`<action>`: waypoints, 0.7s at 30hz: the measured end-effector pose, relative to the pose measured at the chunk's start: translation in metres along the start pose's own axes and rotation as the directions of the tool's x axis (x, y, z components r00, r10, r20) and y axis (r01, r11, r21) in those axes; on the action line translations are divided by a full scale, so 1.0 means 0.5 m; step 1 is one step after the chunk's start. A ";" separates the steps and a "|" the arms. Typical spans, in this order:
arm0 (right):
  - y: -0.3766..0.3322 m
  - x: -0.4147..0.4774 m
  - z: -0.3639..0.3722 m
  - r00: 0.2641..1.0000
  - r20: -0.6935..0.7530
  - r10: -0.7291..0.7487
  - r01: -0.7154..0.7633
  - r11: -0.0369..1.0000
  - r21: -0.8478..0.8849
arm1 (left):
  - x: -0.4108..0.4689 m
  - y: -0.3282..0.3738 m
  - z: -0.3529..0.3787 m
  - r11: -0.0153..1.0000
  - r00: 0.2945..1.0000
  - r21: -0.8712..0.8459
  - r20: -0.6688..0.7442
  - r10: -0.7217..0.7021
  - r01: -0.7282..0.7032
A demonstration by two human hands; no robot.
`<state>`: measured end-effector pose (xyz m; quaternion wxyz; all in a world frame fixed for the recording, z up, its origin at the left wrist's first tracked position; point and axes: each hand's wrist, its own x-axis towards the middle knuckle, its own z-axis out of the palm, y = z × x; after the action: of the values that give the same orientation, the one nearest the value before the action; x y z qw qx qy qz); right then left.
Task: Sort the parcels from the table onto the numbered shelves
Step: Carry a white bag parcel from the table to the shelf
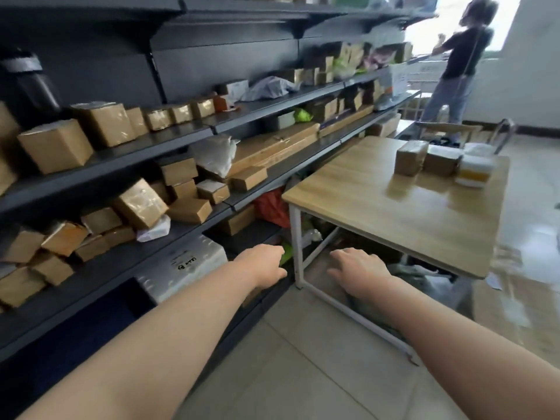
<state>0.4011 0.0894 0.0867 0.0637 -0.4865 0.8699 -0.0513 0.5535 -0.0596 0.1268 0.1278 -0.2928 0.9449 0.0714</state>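
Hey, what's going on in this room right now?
A person is sorting parcels. Both bare arms reach forward: the right hand is open and empty; the left hand hovers near the dark metal shelves, its fingers curled out of sight. A few brown and white parcels sit at the far end of the light wooden table. The shelves already hold many boxes. A second person stands beyond.

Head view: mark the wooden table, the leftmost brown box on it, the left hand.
wooden table (pixel 394 213), head view, bare tabletop.
leftmost brown box (pixel 409 159), head view, front face.
left hand (pixel 263 265), head view, back of hand.
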 end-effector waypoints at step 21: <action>0.466 0.178 -0.088 0.821 -0.029 0.570 -0.569 0.821 0.048 | 0.580 0.394 -0.148 0.872 0.872 0.009 0.029 0.490 -0.490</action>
<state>0.1519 0.1361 0.0893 0.0667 -0.2023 0.9754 -0.0566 0.1950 -0.0691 0.1274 0.1199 -0.0421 0.9871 0.0975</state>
